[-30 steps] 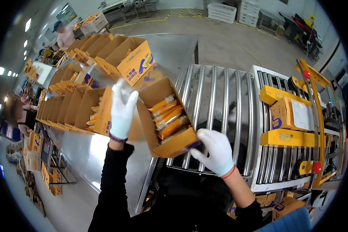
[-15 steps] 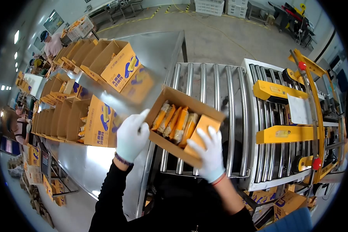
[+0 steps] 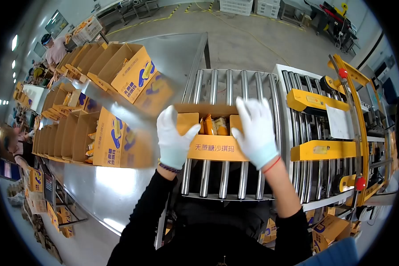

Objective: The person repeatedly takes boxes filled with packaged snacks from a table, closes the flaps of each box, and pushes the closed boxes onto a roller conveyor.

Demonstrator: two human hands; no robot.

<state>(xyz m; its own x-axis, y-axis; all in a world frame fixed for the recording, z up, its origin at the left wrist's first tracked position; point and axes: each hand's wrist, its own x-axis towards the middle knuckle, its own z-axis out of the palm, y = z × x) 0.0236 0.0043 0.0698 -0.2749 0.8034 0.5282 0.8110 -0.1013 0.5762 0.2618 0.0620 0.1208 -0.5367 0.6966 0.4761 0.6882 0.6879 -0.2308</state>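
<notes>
- Head view, left side: a row of open boxes (image 3: pixel 108 137) stands on the metal bench (image 3: pixel 91 186), the nearest one close to the wearer's left arm; a wide swing of that elbow could, I reckon, knock it askew

- Next, the gloved left hand (image 3: pixel 175 139) lies along the box's left side, fingers stretched out and thumb over the edge, not clenched; if that thumb pressed too hard, the left flap (image 3: pixel 187 123) might crease or buckle

- Between the hands sits the box (image 3: pixel 220 148), above the rollers, its printed panel towards the wearer; its underside is hidden from me, so I can't tell how squarely it rests

- Inside, orange-wrapped packets (image 3: pixel 215 127) show through the gap; one standing proud could get pinched under a flap and hold it up

- The right hand (image 3: pixel 256 133) is open, fingers spread over the right side; uneven pushing by the two hands could skew the box, since the rollers (image 3: pixel 204 177) would turn beneath it

- Further right, yellow guides (image 3: pixel 322 150) flank the next conveyor; a box arriving crooked could snag on their ends
</notes>
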